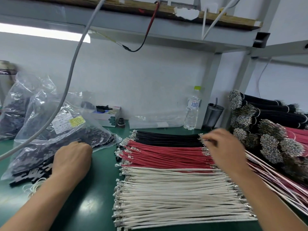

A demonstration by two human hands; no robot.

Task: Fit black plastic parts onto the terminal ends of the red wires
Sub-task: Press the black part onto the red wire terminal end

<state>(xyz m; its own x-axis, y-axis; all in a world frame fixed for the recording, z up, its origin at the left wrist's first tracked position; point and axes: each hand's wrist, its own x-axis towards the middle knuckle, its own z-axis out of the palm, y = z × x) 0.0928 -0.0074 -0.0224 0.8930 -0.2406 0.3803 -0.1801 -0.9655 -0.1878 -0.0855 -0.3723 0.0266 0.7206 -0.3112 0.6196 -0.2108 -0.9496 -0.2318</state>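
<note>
Nearest me, white wires [180,194] lie flat on the green counter [100,180], red wires [166,155] just beyond with bright metal terminals at both ends. My right hand [223,147] blurs over their right tips; I cannot tell its grip. My left hand [71,160] curls at the bag of black plastic parts [66,139], fingertips hidden.

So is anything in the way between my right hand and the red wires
Nothing visible. The right hand already lies over the right ends of the red wires, which sit uncovered on the mat between the black wires and white wires.
</note>
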